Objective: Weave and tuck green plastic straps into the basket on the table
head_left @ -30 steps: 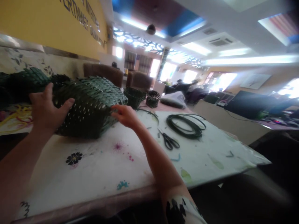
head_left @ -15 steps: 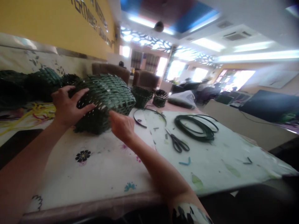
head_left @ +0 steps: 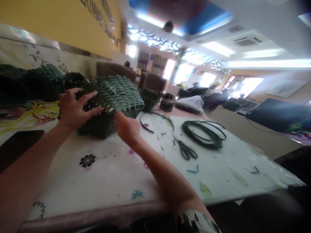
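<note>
A dark green woven basket [head_left: 121, 94] lies tilted on its side on the table, its weave of flat strips facing up and right. My left hand [head_left: 76, 108] grips its near left part, thumb and fingers spread over the weave. Against the basket's near right side, my right hand [head_left: 127, 127] is closed in a pinch. Whatever is between those fingertips is hidden. To the right of this hand, a loose dark strip [head_left: 147, 129] curves on the tablecloth. Black-handled scissors [head_left: 186, 150] lie farther right, beside a coil of dark green strip [head_left: 202, 137].
Several more green baskets stand behind, among them a small one [head_left: 167, 102]. Yellow strings [head_left: 36, 111] and a dark flat object [head_left: 20, 144] are at left. A plastic bag [head_left: 190, 105] sits at the back. Short offcuts and a blue bent piece [head_left: 193, 169] dot the tablecloth.
The view has shifted slightly. Both hands keep nearly the same places on the basket, and the right hand stays closed at its side.
</note>
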### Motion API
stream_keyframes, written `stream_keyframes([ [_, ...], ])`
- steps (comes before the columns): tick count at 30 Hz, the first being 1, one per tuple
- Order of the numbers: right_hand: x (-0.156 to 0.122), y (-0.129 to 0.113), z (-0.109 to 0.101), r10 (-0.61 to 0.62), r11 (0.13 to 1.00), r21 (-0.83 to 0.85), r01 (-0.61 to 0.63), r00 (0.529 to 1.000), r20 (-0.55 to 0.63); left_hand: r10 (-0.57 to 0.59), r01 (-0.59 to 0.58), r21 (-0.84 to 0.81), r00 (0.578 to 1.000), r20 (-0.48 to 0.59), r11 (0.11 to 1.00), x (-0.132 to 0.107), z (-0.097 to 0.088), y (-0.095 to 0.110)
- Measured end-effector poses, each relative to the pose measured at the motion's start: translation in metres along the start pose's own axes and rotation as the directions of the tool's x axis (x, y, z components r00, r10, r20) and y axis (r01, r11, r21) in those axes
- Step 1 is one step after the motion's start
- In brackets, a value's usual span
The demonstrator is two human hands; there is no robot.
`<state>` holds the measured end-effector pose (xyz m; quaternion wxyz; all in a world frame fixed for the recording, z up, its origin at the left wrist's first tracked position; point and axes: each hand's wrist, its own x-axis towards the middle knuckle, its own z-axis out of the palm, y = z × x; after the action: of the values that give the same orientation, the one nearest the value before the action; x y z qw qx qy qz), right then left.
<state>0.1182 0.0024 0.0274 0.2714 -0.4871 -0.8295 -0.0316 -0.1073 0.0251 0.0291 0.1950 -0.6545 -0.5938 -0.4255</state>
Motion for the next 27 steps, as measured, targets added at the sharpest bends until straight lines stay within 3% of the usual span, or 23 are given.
stream_keyframes([
  [4,0.008,0.016,0.011,0.001,0.97,0.243,0.013,0.998,-0.058,-0.006,0.006,-0.008,1.0,-0.002,1.0,0.0,0.002,-0.003],
  [9,0.012,0.033,0.031,-0.021,0.868,0.486,0.099,0.986,-0.165,-0.004,0.004,-0.015,1.0,0.003,1.0,0.0,0.004,-0.007],
  [12,0.014,0.038,0.048,-0.047,0.704,0.692,0.157,0.983,-0.176,-0.001,0.001,-0.014,1.0,0.0,1.0,0.0,0.005,-0.009],
  [16,0.018,0.04,0.072,-0.049,0.441,0.887,0.134,0.991,-0.125,0.009,-0.009,-0.019,1.0,0.001,1.0,0.001,0.007,-0.011],
  [19,0.02,0.038,0.081,-0.046,0.333,0.939,0.09,0.996,-0.08,0.009,-0.009,-0.02,1.0,0.011,1.0,0.001,0.007,-0.012],
  [22,0.017,0.037,0.08,-0.025,0.353,0.93,0.102,0.995,-0.1,-0.008,0.009,-0.017,1.0,0.019,1.0,0.001,0.007,-0.012],
  [27,0.009,0.033,0.073,0.05,0.59,0.785,0.188,0.962,-0.268,-0.053,0.054,-0.016,0.998,0.044,0.998,0.002,0.008,-0.011],
])
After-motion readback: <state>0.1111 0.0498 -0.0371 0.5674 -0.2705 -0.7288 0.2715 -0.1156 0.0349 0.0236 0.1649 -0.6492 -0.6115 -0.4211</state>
